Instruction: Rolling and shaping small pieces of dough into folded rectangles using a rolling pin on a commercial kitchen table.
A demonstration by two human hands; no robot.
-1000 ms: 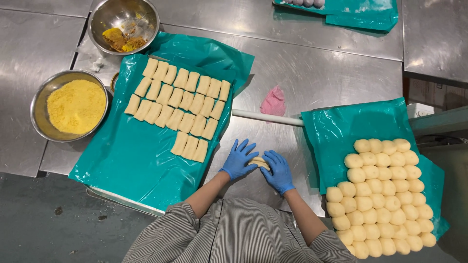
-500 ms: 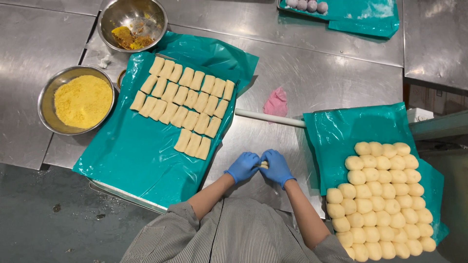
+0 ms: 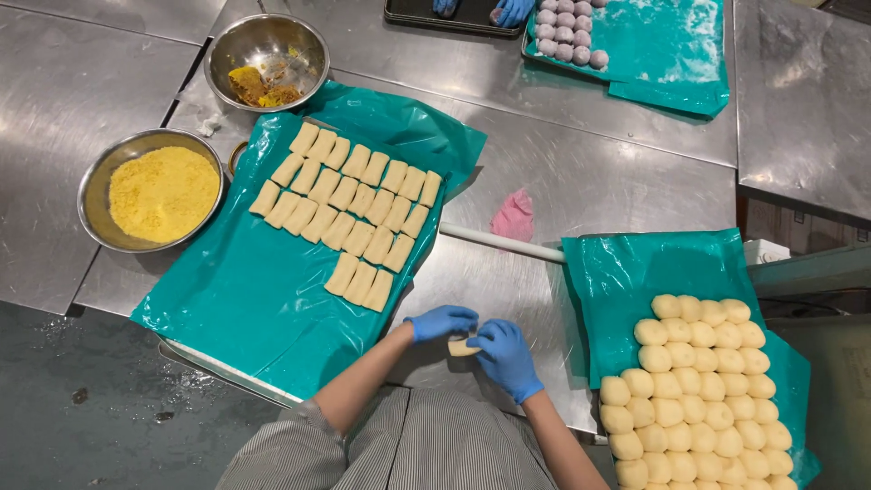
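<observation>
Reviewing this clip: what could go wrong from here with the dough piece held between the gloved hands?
1. The left hand and right hand work the dough piece near the steel table front edge; a slip might send it to the floor.
2. The shaped dough pieces lie packed edge to edge on the teal sheet, so another may stick to its neighbours.

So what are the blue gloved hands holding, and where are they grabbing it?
A small pale piece of dough, pinched between both hands: the left hand grips its left end, the right hand its right end, just over the steel table.
</observation>
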